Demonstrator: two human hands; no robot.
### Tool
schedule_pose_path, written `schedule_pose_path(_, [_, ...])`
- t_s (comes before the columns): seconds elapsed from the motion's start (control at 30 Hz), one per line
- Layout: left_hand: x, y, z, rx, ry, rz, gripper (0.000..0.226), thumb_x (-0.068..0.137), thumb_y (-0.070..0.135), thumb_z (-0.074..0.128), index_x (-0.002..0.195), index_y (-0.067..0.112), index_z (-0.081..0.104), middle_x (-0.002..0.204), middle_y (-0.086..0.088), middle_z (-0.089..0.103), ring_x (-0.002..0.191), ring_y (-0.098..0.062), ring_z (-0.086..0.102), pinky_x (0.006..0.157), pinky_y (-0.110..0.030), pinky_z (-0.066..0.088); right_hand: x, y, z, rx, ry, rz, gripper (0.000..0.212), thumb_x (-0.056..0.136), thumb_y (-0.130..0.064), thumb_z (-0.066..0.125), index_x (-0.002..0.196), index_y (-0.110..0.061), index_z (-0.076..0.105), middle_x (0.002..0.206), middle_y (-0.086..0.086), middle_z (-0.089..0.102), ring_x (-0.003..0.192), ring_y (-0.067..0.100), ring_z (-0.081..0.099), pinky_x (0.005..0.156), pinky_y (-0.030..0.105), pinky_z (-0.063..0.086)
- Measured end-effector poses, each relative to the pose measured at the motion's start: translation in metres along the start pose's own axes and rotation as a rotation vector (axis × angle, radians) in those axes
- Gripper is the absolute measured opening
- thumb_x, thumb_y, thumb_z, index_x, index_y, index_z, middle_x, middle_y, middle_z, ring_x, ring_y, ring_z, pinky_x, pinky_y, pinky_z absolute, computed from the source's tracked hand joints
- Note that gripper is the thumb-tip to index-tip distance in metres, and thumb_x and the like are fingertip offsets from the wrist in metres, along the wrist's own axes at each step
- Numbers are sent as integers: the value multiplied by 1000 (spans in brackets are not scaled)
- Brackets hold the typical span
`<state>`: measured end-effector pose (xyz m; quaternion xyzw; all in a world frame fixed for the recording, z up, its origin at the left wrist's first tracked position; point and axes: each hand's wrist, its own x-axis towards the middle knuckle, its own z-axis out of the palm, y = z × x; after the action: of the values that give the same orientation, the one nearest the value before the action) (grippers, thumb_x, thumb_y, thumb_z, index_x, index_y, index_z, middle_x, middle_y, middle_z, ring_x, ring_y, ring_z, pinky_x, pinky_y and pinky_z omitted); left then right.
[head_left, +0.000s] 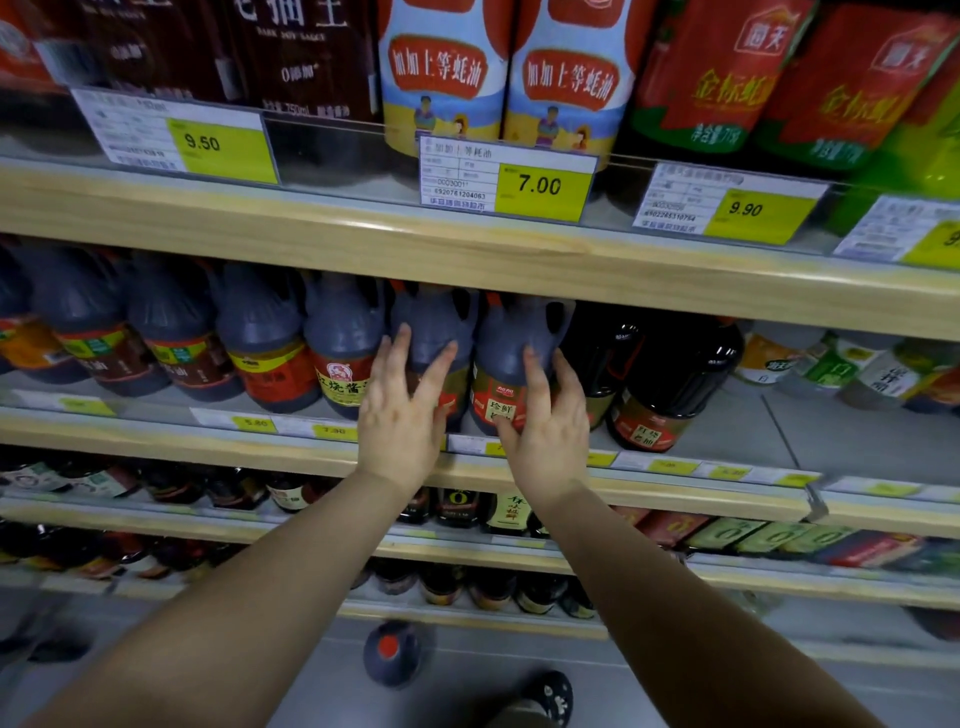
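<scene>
Both my hands reach into the middle shelf (519, 288) of a shop rack. My left hand (402, 410) lies with straight, spread fingers against a dark soy sauce jug (434, 325). Beside it my right hand (545, 415) touches a second dark jug with a red label (511, 353), fingers up its front and thumb on the label. Neither hand wraps round a jug. Both jugs stand upright with their handles at the top, close under the shelf board above.
More dark jugs (265, 338) line the shelf to the left; two black bottles (670, 384) stand to the right, then a bare stretch of shelf (753, 426). Price tags (506, 179) hang above. One jug (392, 652) stands on the floor beside a shoe (550, 699).
</scene>
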<state>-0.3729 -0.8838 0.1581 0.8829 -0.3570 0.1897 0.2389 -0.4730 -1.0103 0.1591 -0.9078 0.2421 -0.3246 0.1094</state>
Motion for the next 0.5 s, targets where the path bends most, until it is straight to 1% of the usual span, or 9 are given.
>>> schedule_pose_path(0.2, [5,3,-1,14,-27,-22,86,74,11,76,142,32,29,151,-11,14,137,-42,31,99,-51,42,8,0,-2,4,-26,34,95,63,-19,83,141,-24,30,135,22,47,118,38,52,93,45,47])
schedule_pose_path(0.27, [3,3,-6,27,-72,-23,88,73,13,76,144,32,27,153,-13,13,138,-42,30,98,-51,42,8,-2,-6,-5,-31,42,95,62,-19,83,141,-24,29,135,21,47,117,38,53,93,45,47])
schedule_pose_path(0.33, [-1,1,-15,45,-157,-4,92,74,19,75,147,32,22,156,-16,12,140,-41,27,103,-50,38,7,-6,-10,-21,-63,63,97,63,-22,82,142,-25,26,138,21,45,119,39,51,93,47,47])
schedule_pose_path(0.4, [-8,-2,-28,81,-281,16,93,78,30,70,150,35,10,159,-14,0,144,-37,16,111,-48,28,4,-15,-18,-64,-129,87,100,66,-28,80,146,-25,19,145,20,35,126,40,44,97,50,45])
schedule_pose_path(0.43, [-13,-5,-35,94,-343,25,92,81,35,66,151,36,6,159,-11,-6,145,-34,10,113,-47,22,2,-21,-22,-86,-176,107,102,70,-31,76,149,-26,13,151,19,26,133,39,36,102,51,40])
schedule_pose_path(0.5, [-25,-14,-50,100,-456,17,86,84,42,59,150,37,4,159,-5,-12,147,-29,1,117,-47,13,-7,-36,-29,-121,-336,162,102,77,-37,69,150,-30,-2,158,14,2,143,34,15,112,49,25])
